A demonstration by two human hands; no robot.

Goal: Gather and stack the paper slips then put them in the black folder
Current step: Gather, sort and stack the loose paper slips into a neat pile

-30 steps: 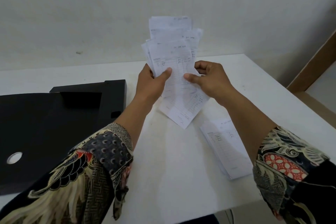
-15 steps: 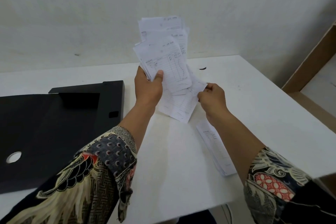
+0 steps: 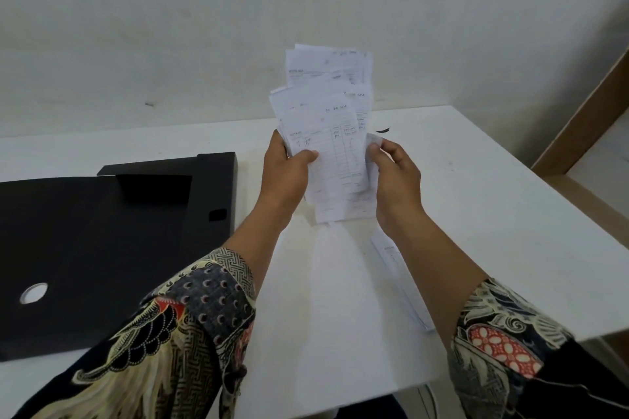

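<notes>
This looks like a plain office or back-room paperwork corner. A bare white desk [image 3: 476, 214] stands pushed against an unpainted-looking, scuffed white wall [image 3: 204, 27] at twelve o'clock. At nine o'clock a black folder [image 3: 102, 248] of the box-file kind lies open on the desk, with a round finger hole in its panel. Printed, ruled slips [image 3: 326, 133] with handwritten figures, of the receipt or invoice kind, are held up at twelve o'clock, and more slips [image 3: 401, 282] lie on the desk at four o'clock. A wooden frame edge [image 3: 578, 119] shows at two o'clock.
</notes>
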